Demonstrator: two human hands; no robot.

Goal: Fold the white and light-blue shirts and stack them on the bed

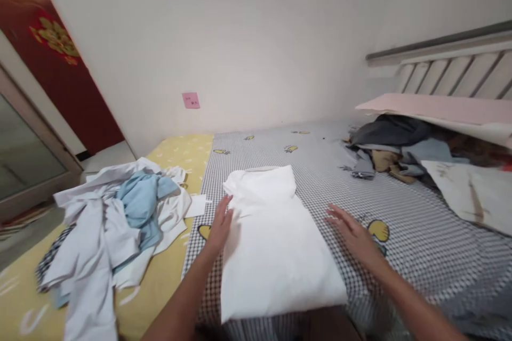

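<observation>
A white folded garment (276, 245), which looks like a shirt, lies flat on the checked bedsheet in front of me. Its narrower end, with a collar-like fold, points toward the wall, and the wide end is nearest me. My left hand (221, 225) is at the garment's left edge, fingers extended and seemingly touching the cloth. On the other side, my right hand (352, 232) hovers over or rests on the sheet, apart from the garment, with its fingers spread and nothing in them.
To the left, a loose heap of white and light blue clothes (144, 202) lies on a yellow sheet (172, 266). Dark and grey clothes (392, 130) are piled at the right under a pink board (440, 106). A white wall (256, 53) stands behind the bed.
</observation>
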